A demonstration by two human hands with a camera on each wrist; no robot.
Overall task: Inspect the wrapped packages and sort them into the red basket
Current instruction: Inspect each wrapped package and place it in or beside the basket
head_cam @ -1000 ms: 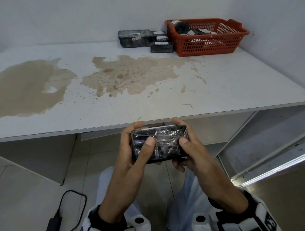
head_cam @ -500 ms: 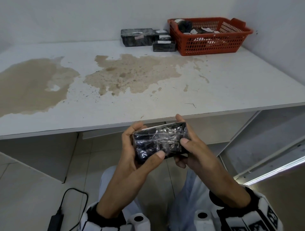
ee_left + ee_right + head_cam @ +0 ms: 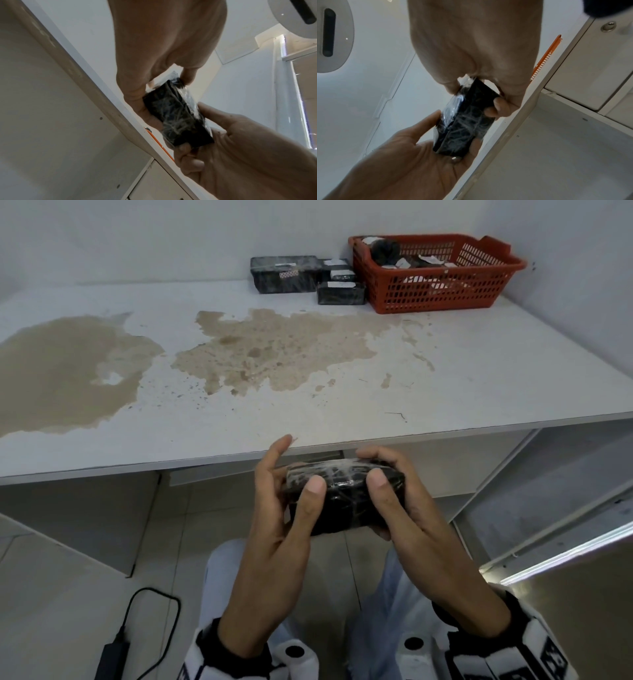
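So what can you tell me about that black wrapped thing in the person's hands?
The black wrapped package is a small dark block, bound in shiny, crinkly clear film that bunches whitish along its top edge. It lies roughly level, held in the air just below and in front of the white table's edge. The left hand and the right hand each hold one end, thumbs pressing its upper face.

White labels on the far packages are too small to read.
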